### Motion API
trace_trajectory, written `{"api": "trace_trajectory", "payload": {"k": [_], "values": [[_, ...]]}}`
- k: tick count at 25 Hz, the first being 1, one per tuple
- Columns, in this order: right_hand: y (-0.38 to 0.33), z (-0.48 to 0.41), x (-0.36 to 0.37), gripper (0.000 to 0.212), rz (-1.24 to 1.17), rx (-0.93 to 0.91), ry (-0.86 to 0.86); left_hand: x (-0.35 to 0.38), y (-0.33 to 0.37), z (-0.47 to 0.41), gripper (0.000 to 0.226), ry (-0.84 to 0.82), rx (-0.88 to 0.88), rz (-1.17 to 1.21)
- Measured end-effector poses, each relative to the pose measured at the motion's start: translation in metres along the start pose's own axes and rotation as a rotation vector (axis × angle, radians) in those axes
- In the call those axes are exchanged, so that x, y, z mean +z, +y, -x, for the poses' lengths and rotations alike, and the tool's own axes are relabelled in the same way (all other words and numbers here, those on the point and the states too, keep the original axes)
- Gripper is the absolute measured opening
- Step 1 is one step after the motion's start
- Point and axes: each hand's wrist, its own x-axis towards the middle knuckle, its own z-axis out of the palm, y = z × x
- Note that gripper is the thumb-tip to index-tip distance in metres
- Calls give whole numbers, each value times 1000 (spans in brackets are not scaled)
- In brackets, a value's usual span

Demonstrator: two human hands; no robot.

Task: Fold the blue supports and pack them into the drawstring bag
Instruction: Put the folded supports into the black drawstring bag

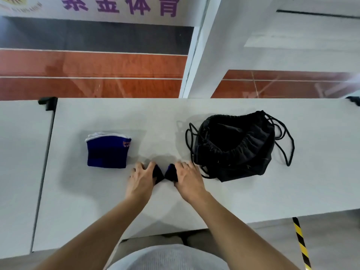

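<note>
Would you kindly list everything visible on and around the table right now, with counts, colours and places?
folded blue support: one, blue with white edging, table left
second blue support: one, blue, mostly hidden under both hands, table centre
drawstring bag: one, black, mouth open, cords loose, table right
table: one, pale grey
black clamp: one, far left table edge
striped tape: yellow and black, floor lower right
left hand: pressing the support
right hand: pressing the support

Bare table (pixel 155 121) between folded blue stack (pixel 107 152) and drawstring bag (pixel 235 151).
</note>
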Motion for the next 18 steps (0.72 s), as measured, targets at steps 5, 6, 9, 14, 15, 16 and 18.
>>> {"api": "trace_trajectory", "payload": {"k": [5,6,9,14,15,16,18], "values": [[22,23,-44,42,-323,-3,142,-9,14,-6,30,-22,60,80],[31,26,-56,43,-380,-15,178,-11,22,-8,33,9,68,94],[63,28,-93,49,-473,-44,334,-22,53,-14,36,106,43,181],[135,2,-154,45,-521,-24,521,-56,134,-36,32,191,93,332],[148,-6,-162,43,-531,-21,506,-61,152,-41,32,206,113,342],[160,-14,-168,42,-531,-24,474,-65,169,-45,32,225,129,342],[180,-29,-171,40,-444,-30,307,-71,198,-54,35,250,163,345]]}}
